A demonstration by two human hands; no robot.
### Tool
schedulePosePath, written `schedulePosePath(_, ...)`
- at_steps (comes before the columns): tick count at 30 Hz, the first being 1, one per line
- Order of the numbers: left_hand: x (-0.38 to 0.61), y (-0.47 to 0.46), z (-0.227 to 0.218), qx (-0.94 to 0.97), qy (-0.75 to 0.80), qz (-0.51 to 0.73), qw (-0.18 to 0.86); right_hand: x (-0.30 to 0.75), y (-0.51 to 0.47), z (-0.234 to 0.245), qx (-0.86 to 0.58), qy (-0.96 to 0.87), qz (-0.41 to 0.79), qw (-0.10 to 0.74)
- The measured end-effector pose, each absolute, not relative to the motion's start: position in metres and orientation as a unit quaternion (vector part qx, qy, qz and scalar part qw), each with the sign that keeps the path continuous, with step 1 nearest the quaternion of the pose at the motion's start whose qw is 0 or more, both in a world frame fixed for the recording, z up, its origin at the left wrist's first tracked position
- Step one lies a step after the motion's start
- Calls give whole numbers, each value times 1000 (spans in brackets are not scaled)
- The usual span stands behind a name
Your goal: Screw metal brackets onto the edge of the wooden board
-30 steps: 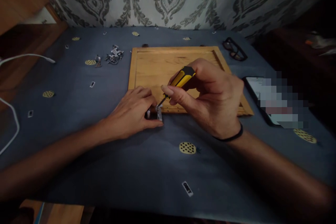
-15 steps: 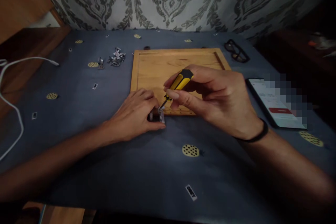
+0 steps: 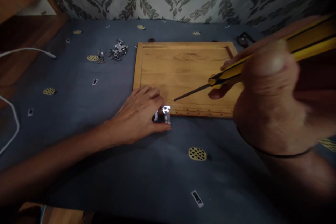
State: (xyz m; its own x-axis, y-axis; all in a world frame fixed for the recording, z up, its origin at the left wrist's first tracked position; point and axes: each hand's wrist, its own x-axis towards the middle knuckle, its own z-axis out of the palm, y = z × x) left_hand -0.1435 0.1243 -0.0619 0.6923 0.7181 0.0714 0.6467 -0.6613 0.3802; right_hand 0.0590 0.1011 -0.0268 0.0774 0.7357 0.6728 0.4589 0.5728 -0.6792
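At the near left corner of a framed wooden panel (image 3: 183,77), my left hand (image 3: 140,113) grips a small shiny metal bracket (image 3: 166,110) between thumb and fingers. The bracket sits against the panel's front edge; my fingers hide part of it. My right hand (image 3: 275,101) is wrapped round a yellow and black screwdriver (image 3: 231,73), raised above the right side of the panel and close to the camera. The screwdriver's thin shaft points left and down towards the bracket, its tip apart from it. Small dark holes or marks run along the panel's front edge.
Loose metal hardware (image 3: 118,50) lies in a heap left of the panel. Black-framed glasses (image 3: 244,39) rest behind my right hand, partly hidden. A white cable (image 3: 34,49) curves along the left side of the blue patterned tablecloth (image 3: 105,175). A patterned curtain hangs behind.
The screwdriver's tip has left the bracket; my right hand has lifted it up and right, towards the camera. My left hand stays on the bracket. The phone at right is now hidden.
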Motion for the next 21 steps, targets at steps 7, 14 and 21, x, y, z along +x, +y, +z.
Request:
schedulePosePath(7,-142,123,-59,905,381,105,159,49,106,-40,-442,-697,124,552)
schedulePosePath(14,-141,123,-57,903,386,97,161,48,108,-44,-438,-692,123,561)
schedulePosePath(21,-142,123,-57,902,389,98,159,45,106,-47,-446,-689,136,555)
